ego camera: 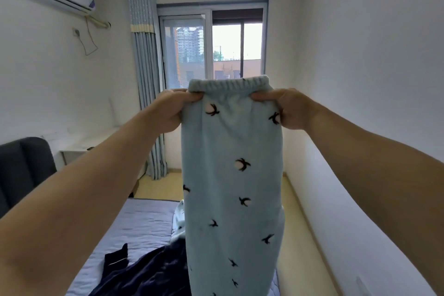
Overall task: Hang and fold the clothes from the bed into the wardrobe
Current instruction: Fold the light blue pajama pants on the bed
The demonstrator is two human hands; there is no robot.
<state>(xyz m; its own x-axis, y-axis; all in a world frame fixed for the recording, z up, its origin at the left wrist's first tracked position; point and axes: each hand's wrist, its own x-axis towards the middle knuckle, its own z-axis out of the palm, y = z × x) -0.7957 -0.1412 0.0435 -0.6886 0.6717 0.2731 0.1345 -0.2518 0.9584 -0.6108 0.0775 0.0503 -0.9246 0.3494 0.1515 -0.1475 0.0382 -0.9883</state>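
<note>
Trousers (pixel 230 175), pale-blue fleece, black bird print, ribbed elastic waistband: held up in the air above the grey-lilac quilted bed (pixel 139 221), legs hanging straight down. Left hand (pixel 168 110) and right hand (pixel 288 108): fingers (pixel 192 97) clamped on the waistband, one hand at each side. Dark navy plush garment (pixel 149 271): crumpled on the bed, beside the hanging trouser legs.
</note>
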